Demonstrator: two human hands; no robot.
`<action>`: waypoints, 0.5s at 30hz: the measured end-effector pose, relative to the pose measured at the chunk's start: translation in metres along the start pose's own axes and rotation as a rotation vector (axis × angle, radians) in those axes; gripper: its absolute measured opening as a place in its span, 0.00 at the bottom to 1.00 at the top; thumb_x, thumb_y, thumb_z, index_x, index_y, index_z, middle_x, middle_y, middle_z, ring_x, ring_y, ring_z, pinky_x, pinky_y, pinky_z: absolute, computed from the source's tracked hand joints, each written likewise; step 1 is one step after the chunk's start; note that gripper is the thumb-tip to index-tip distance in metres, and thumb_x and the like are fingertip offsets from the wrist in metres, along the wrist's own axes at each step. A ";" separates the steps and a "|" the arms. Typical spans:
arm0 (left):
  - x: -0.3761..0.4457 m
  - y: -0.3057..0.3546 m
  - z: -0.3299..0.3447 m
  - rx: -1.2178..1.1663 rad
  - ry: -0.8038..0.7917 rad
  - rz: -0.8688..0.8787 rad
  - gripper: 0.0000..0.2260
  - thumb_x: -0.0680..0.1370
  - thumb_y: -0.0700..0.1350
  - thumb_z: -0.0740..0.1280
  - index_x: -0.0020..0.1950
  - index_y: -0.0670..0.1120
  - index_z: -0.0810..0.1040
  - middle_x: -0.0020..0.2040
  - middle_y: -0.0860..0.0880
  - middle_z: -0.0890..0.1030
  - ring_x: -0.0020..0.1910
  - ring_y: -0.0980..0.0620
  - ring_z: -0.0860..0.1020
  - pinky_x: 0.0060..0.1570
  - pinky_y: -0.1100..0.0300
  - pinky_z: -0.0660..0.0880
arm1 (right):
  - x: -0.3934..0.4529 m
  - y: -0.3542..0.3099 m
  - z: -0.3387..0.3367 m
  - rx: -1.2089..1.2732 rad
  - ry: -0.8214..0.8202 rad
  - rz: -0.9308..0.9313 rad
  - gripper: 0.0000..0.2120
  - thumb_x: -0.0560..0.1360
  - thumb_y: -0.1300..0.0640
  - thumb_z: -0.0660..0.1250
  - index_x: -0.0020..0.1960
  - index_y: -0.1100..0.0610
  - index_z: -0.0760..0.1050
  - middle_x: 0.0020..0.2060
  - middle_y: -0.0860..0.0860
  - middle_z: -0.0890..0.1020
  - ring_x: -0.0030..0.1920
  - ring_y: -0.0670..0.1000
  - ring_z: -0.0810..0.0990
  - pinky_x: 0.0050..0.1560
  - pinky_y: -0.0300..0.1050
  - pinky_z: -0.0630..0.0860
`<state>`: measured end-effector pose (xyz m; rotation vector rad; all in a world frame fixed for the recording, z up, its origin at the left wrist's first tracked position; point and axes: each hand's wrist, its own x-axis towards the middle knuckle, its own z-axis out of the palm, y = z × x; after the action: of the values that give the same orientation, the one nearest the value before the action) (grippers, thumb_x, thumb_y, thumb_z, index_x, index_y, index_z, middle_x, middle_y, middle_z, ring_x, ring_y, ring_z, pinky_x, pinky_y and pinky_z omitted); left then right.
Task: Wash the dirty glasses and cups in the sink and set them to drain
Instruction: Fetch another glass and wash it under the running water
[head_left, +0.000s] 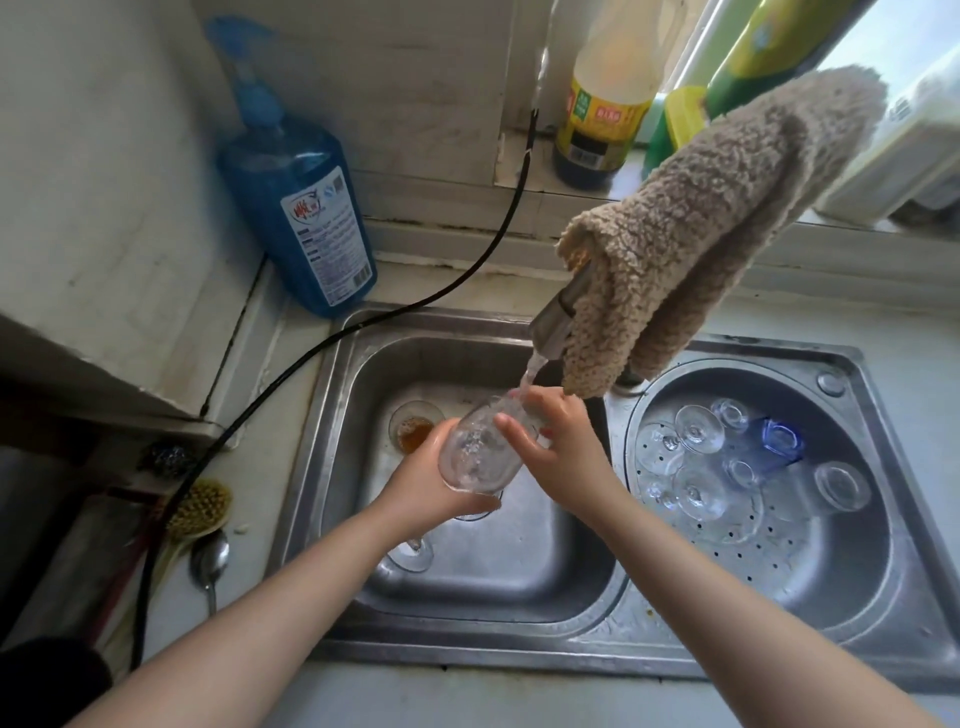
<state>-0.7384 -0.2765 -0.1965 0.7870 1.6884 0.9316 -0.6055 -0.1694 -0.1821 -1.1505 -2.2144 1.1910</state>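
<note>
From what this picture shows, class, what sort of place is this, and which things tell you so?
Most likely a home kitchen: a steel double sink with the tap running, a blue pump bottle of soap at the wall, and washed glasses draining in the right basin.

Two bare forearms enter from the lower edge, uncovered from elbow to wrist. The left hand (431, 486) and right hand (563, 447) wear no gloves, rings, watch or bracelets; no sleeves reach the visible arms.
</note>
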 end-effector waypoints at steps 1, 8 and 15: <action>-0.001 0.000 0.000 -0.012 -0.016 -0.015 0.36 0.62 0.40 0.81 0.65 0.54 0.68 0.56 0.56 0.78 0.55 0.58 0.78 0.40 0.70 0.76 | 0.000 0.003 0.004 0.079 -0.083 0.095 0.23 0.73 0.40 0.66 0.60 0.55 0.76 0.52 0.49 0.77 0.53 0.37 0.73 0.54 0.29 0.71; -0.002 0.012 -0.008 0.092 -0.198 -0.153 0.28 0.67 0.52 0.78 0.62 0.54 0.69 0.54 0.52 0.78 0.48 0.54 0.80 0.33 0.66 0.75 | 0.001 0.001 0.013 0.555 -0.250 0.612 0.22 0.76 0.37 0.59 0.63 0.50 0.71 0.59 0.52 0.77 0.58 0.53 0.78 0.59 0.58 0.76; 0.004 0.027 -0.002 0.125 -0.403 -0.518 0.27 0.66 0.63 0.74 0.57 0.47 0.77 0.44 0.47 0.81 0.35 0.54 0.79 0.36 0.62 0.77 | -0.009 0.008 0.013 0.551 -0.331 0.947 0.34 0.74 0.30 0.54 0.71 0.52 0.64 0.62 0.58 0.76 0.56 0.58 0.79 0.43 0.48 0.80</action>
<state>-0.7396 -0.2599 -0.1743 0.5307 1.4912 0.2878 -0.6043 -0.1809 -0.1959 -1.8849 -1.2884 2.2986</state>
